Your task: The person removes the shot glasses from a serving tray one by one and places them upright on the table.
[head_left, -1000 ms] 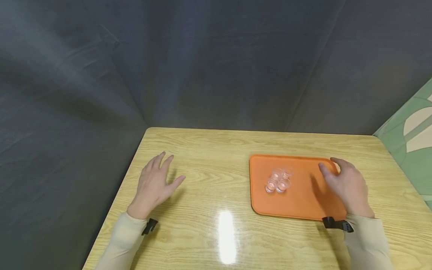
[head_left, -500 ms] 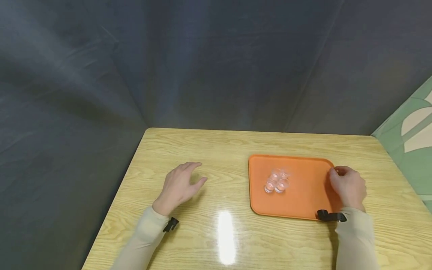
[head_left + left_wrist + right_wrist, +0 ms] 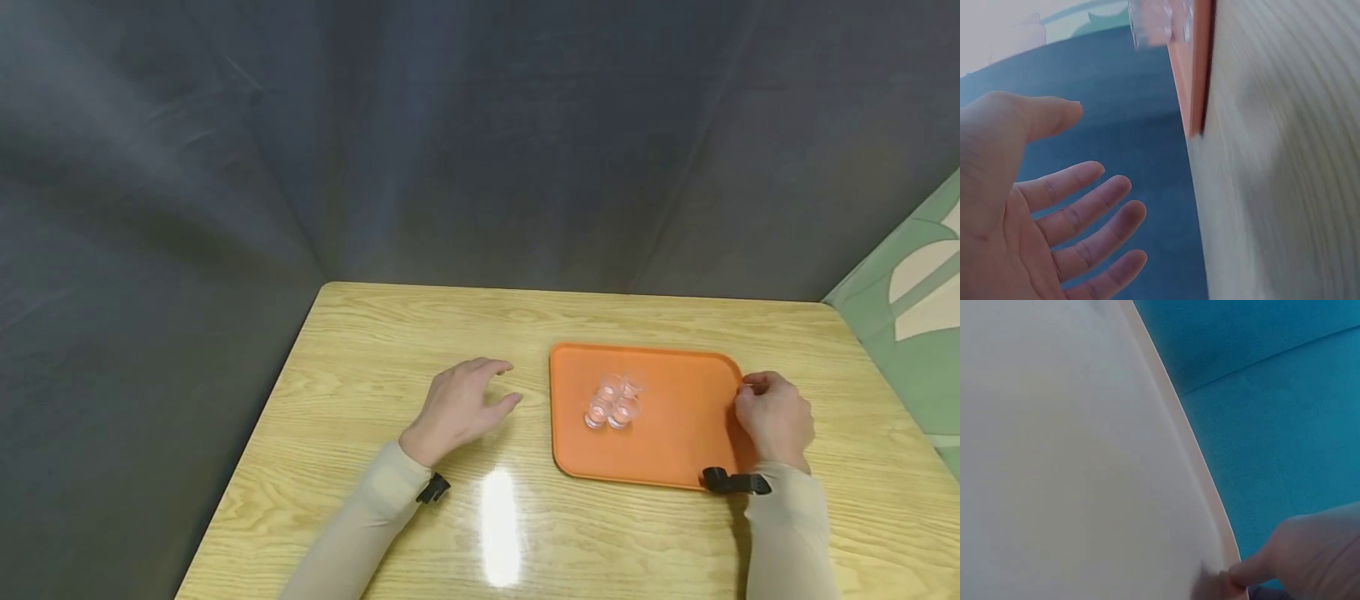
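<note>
An orange tray [image 3: 682, 408] lies on the right half of the table. Several small clear cups [image 3: 617, 407] stand bunched on its left part. My right hand [image 3: 776, 418] grips the tray's right rim; in the right wrist view its thumb [image 3: 1250, 569] presses on the edge, other fingers mostly hidden. Over the table left of the tray is my left hand [image 3: 457, 408], apart from it and holding nothing. The left wrist view shows this hand [image 3: 1041, 200] with spread fingers, the tray's edge [image 3: 1200, 69] and a clear cup [image 3: 1154, 25] beyond.
The wooden table [image 3: 375, 350] carries the tray. Dark cloth [image 3: 480, 150] hangs behind it and along its left side. A green and cream patterned panel [image 3: 915, 333] borders the right side. Black wrist straps [image 3: 735, 482] sit over both sleeves.
My left hand has moved right across the table toward the tray. The right hand has come down from over the tray's right end and taken hold of its rim.
</note>
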The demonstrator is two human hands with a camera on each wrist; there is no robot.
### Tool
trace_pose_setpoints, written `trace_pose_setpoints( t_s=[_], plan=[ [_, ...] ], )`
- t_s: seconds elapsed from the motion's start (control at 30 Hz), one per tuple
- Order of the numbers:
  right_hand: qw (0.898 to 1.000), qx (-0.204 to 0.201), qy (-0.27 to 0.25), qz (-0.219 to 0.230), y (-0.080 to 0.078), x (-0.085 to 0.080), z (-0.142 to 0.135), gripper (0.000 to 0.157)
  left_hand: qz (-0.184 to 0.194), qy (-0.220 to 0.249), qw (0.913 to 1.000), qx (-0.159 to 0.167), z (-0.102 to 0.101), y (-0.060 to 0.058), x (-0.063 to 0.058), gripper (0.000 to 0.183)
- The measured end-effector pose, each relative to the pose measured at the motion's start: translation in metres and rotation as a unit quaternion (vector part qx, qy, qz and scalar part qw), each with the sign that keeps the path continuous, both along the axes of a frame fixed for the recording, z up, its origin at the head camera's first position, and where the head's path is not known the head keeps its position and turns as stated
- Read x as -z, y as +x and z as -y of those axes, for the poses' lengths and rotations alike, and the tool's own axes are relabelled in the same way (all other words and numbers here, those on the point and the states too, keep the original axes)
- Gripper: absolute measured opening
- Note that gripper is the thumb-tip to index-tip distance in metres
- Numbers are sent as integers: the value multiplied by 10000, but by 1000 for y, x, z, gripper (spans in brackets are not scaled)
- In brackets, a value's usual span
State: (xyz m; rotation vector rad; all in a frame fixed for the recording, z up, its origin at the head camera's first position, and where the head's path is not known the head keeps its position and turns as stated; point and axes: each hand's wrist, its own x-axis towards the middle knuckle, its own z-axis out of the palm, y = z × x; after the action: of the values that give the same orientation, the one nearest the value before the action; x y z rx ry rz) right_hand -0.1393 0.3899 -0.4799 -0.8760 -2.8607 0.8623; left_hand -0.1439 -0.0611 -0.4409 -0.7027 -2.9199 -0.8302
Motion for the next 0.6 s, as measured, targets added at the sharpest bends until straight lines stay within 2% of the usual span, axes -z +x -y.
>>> trace_pose_setpoints(
  t_s=[0.37, 0.6],
  plan=[
    [10000, 7, -30, 57, 0, 1, 1, 43, 101, -73, 9972, 731, -59, -4, 9, 43],
    [9999, 3, -31, 118, -1, 1, 0, 43, 44, -197, 9962, 849, -80, -3, 16, 41]
  ],
)
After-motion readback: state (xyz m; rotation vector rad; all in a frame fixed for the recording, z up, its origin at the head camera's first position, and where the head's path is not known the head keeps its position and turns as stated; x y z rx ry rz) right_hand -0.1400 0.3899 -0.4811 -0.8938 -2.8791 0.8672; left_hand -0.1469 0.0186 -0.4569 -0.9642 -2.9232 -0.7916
